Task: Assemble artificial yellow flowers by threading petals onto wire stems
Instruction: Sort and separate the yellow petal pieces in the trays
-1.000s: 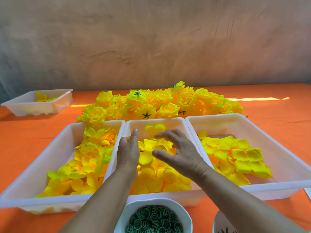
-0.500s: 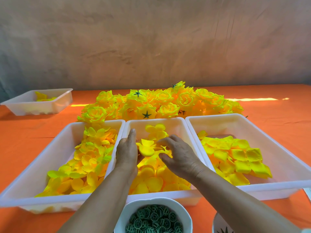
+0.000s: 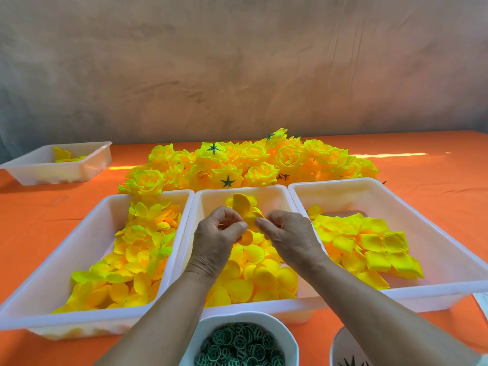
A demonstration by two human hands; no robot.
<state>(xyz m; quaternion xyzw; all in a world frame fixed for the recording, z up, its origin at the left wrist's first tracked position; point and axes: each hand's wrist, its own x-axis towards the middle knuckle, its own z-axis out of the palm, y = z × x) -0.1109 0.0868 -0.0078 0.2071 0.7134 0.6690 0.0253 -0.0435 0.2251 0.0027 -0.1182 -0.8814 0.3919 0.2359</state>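
Note:
Both hands hover over the middle white tray [image 3: 274, 192], which holds round yellow petals [image 3: 264, 278]. My left hand [image 3: 215, 239] and my right hand [image 3: 289, 233] have their fingers curled, and together they pinch a yellow petal piece [image 3: 247, 216] lifted above the heap. The left tray [image 3: 87, 228] holds greenish-yellow petal clusters [image 3: 137, 249]. The right tray [image 3: 433, 249] holds squarer yellow petals [image 3: 369, 244]. Finished yellow flowers [image 3: 250, 165] are piled behind the trays. No wire stem is visible.
A white bowl of green ring parts [image 3: 241, 344] stands at the near edge. A second white bowl [image 3: 343, 350] with green star pieces is to its right. A small white tray [image 3: 60, 165] sits at the back left on the orange tablecloth [image 3: 435, 165].
My right hand has picked a petal piece out of the middle tray. My left hand left the tray's rim and came in to pinch the same piece; both hands rose slightly.

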